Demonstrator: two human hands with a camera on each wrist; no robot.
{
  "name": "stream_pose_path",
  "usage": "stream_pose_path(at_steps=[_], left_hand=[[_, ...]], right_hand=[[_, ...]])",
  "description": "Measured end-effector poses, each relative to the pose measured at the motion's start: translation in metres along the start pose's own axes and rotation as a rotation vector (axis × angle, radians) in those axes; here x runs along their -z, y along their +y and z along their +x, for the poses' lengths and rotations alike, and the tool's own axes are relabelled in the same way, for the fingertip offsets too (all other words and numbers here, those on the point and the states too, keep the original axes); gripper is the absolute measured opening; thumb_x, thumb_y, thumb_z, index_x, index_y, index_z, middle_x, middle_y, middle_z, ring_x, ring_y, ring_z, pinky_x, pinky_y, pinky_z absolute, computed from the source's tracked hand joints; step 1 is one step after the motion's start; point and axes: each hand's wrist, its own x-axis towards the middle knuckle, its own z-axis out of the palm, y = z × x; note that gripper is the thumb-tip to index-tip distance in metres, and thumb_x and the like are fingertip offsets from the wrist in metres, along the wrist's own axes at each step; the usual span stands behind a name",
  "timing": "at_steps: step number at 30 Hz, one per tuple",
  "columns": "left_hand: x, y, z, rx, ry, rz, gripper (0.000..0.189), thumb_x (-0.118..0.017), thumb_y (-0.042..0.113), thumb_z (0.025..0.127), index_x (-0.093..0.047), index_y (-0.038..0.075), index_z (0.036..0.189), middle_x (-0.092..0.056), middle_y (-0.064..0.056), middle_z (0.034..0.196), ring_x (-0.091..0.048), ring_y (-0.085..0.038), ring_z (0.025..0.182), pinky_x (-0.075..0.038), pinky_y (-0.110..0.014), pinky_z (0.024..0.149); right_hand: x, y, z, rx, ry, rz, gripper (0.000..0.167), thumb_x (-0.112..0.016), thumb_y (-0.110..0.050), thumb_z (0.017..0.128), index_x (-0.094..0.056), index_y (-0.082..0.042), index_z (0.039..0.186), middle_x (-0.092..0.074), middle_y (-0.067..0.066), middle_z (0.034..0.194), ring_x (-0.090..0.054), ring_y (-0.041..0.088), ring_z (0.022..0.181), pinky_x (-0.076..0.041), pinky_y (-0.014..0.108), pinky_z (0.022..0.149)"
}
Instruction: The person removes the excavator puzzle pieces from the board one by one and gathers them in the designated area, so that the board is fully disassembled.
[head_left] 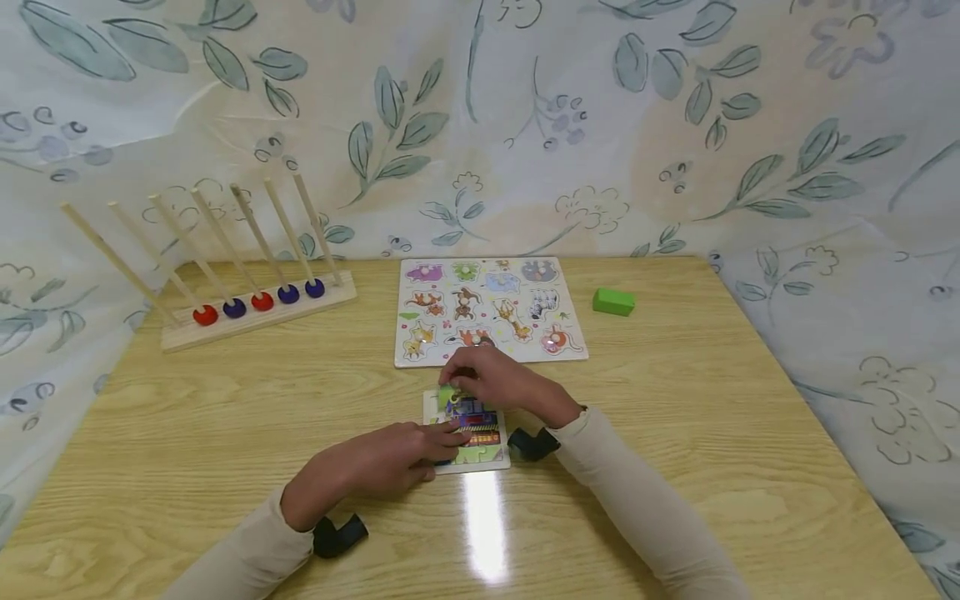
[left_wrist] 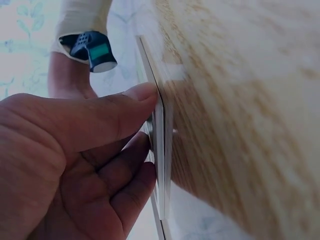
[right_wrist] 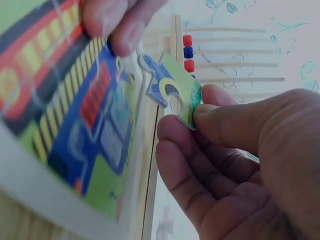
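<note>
A small jigsaw puzzle [head_left: 483,454] in a white-edged frame lies on the table, its picture a blue and red vehicle on green. My right hand [head_left: 491,375] is over its far edge. Between thumb and fingers that hand pinches a puzzle piece [right_wrist: 187,87] coloured green, yellow and blue, tilted up off the picture. My left hand [head_left: 393,458] rests on the near left part of the puzzle, fingers lying across the picture. In the left wrist view, the left thumb [left_wrist: 142,94] touches the edge of the puzzle frame [left_wrist: 160,130].
Behind the puzzle lies an animal peg board [head_left: 487,310]. A wooden bead rack [head_left: 330,293] with upright rods and red and blue beads stands at the back left. A green block [head_left: 613,302] sits right of the peg board. Patterned cloth [head_left: 525,150] hangs behind the table.
</note>
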Motion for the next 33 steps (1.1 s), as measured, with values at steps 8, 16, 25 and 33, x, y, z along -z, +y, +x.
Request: stream_pose_path(at_steps=[8,16,25,33], left_hand=[[0.002,0.0,-0.002,-0.001,-0.002,-0.011,0.043,-0.057,0.005,0.097,-0.053,0.007,0.14,-0.04,0.0,0.151,-0.031,-0.019,0.14,-0.041,-0.039,0.103],[0.002,0.001,-0.002,0.004,-0.003,0.001,0.043,-0.056,0.007,0.098,-0.052,0.007,0.141,-0.041,-0.001,0.151,-0.034,-0.021,0.139,-0.04,-0.041,0.103],[0.003,-0.001,-0.001,0.003,0.006,0.003,0.042,-0.057,0.007,0.098,-0.054,0.006,0.14,-0.041,0.001,0.15,-0.034,-0.019,0.139,-0.041,-0.037,0.103],[0.001,-0.001,-0.002,0.001,0.008,0.009,0.042,-0.056,0.006,0.098,-0.053,0.008,0.14,-0.042,0.001,0.149,-0.035,-0.02,0.138,-0.039,-0.04,0.105]], right_hand=[[0.014,0.005,-0.011,-0.041,0.033,0.045,0.018,-0.056,0.0,0.097,-0.071,-0.007,0.104,-0.066,0.002,0.102,-0.06,0.012,0.091,-0.05,0.028,0.078],[0.023,0.013,-0.019,-0.057,0.06,0.041,0.017,-0.057,0.001,0.096,-0.072,-0.007,0.102,-0.066,0.0,0.098,-0.061,0.011,0.089,-0.051,0.028,0.079],[0.033,0.022,-0.03,-0.097,0.076,0.065,0.019,-0.057,0.004,0.095,-0.073,-0.006,0.1,-0.067,0.002,0.098,-0.064,0.015,0.092,-0.052,0.03,0.08],[0.04,0.031,-0.045,-0.153,0.064,0.063,0.02,-0.056,0.004,0.095,-0.073,-0.004,0.102,-0.068,0.003,0.098,-0.065,0.017,0.092,-0.052,0.031,0.08]])
